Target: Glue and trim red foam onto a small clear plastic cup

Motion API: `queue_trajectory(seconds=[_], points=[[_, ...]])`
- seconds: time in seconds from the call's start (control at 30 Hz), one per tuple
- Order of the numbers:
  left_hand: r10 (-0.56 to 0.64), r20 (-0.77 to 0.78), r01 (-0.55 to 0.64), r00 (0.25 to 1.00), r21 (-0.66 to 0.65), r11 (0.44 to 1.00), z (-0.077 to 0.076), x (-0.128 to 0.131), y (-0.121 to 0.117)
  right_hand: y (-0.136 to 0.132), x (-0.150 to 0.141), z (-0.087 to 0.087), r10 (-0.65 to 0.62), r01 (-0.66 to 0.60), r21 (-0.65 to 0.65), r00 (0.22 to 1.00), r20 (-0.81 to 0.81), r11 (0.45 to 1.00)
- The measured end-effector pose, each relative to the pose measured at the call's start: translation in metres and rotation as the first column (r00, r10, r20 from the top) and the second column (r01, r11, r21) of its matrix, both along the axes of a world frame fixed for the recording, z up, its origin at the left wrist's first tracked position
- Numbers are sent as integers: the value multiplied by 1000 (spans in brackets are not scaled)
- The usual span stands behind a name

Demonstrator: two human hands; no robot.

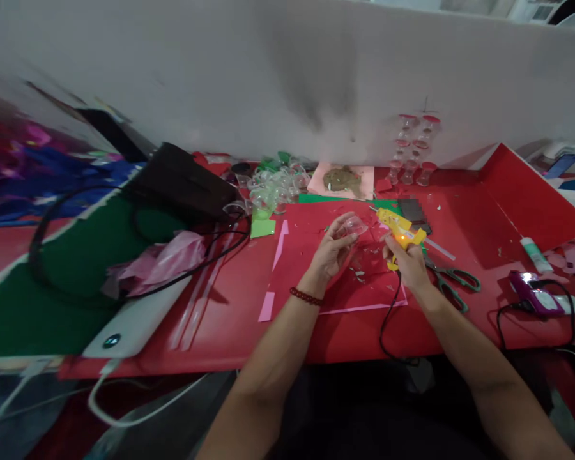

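Between the fingers and thumb of my left hand (333, 248) is a small clear plastic cup (354, 225), held tilted over the red sheet (299, 255). My right hand (409, 262) grips a yellow hot glue gun (397, 225) by its handle. The gun's nozzle points left, towards the cup but apart from it. A clear glue stick (439, 249) shows behind the gun, and its black cord hangs down past the table's front edge. Small scraps lie on the red sheet under both hands.
Grey-handled scissors (453, 284) lie right of my right hand. Several clear cups (278, 185) are heaped at the back, near a pink sheet (368, 182) with a brown lump. Joined cups (409, 169) stand by the wall. A purple power strip (536, 294) sits at right, a white power bank (134, 326) at left.
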State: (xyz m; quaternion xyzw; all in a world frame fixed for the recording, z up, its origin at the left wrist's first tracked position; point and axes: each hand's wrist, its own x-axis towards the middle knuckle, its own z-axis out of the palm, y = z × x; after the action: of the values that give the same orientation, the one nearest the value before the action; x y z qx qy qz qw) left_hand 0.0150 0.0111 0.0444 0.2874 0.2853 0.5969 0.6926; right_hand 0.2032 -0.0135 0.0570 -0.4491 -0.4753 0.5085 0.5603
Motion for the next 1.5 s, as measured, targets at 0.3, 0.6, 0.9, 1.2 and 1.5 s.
queue_trajectory(seconds=[0.3,0.6,0.9,1.2,1.5], points=[[2,-111,4,994,51,999,-5,29,-18,9,2,-14,-172,157,-143,980,-100,977],[24,-99,-17,995,73,997,-7,35,-23,4,-2,-17,-106,92,-129,989,-105,987],[-54,-46,50,997,-78,996,-12,34,-20,0,-8,-17,-131,128,-59,990,-53,990],[61,-3,-61,998,-226,972,-4,24,-8,2,15,6,73,-73,-11,994,83,997],[43,20,-36,999,-242,970,0,14,-3,-1,33,0,258,-260,-54,870,419,964]])
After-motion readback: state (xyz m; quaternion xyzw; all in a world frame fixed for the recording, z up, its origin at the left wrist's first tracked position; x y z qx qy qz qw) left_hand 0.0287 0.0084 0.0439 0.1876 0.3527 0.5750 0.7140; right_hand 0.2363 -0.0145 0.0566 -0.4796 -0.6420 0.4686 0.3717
